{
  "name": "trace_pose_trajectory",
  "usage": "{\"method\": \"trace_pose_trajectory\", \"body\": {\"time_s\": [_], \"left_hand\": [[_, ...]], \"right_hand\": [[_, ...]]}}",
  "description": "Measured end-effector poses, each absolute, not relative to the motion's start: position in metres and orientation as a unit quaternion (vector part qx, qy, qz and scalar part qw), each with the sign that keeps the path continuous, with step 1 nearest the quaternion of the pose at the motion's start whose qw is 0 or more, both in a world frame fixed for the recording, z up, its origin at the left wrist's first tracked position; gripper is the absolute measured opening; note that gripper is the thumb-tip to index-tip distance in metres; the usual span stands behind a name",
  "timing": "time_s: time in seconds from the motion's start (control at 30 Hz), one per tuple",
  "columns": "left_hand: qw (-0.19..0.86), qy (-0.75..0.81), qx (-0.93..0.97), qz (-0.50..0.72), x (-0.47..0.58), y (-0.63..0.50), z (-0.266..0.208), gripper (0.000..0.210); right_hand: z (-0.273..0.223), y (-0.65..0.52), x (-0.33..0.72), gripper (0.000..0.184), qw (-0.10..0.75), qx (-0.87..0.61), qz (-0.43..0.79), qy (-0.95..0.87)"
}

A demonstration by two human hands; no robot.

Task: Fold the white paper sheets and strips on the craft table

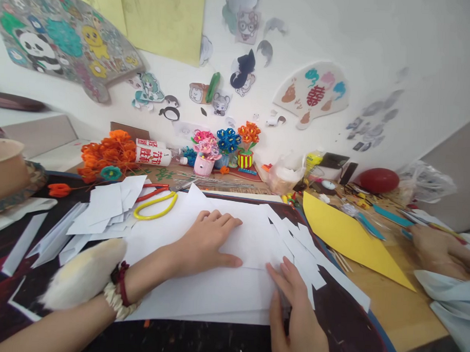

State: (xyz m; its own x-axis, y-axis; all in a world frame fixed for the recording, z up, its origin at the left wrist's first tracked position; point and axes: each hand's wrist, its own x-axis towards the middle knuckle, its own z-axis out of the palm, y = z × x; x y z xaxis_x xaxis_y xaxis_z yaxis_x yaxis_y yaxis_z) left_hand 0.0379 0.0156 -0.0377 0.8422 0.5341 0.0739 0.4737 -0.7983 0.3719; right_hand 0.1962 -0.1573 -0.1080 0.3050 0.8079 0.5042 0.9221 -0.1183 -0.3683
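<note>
My left hand [209, 242] lies flat with its fingers spread on a sheet of white paper [252, 238]. That sheet rests on larger white paper [215, 296], whose layers show at the lower edge. Close to the right edge of the sheets is my right hand [295, 306], its fingers stretched out and apart from the thumb, fingertips touching the paper. Cut white paper pieces [305, 255] lie just beyond it. Yellow- and red-handled scissors [157, 206] are beyond my left wrist, beside a pile of white paper pieces [106, 205].
A white fluffy object [87, 276] sits by my left forearm. Yellow paper [352, 236] lies on the right, near another person's hand [444, 250]. Along the wall stand orange flowers [104, 153], small flower pots [203, 164] and a plastic bag [285, 172]. A round container [6, 165] is at left.
</note>
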Motion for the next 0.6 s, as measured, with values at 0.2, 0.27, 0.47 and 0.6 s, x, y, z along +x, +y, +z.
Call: {"method": "trace_pose_trajectory", "body": {"time_s": [0.2, 0.27, 0.47, 0.6], "left_hand": [[0.162, 0.260, 0.946, 0.101, 0.039, 0.018, -0.044, 0.068], [0.160, 0.257, 0.947, 0.106, 0.039, 0.019, -0.045, 0.067], [0.165, 0.252, 0.948, 0.106, 0.039, 0.019, -0.045, 0.068], [0.182, 0.243, 0.947, 0.105, 0.035, 0.021, -0.046, 0.068]], "right_hand": [[-0.103, -0.149, 0.206, 0.053, 0.192, -0.605, -0.222, -0.740], [-0.096, -0.144, 0.201, 0.052, 0.178, -0.582, -0.214, -0.764], [-0.092, -0.139, 0.187, 0.046, 0.210, -0.573, -0.211, -0.763], [-0.091, -0.139, 0.188, 0.046, 0.203, -0.575, -0.203, -0.766]]}}
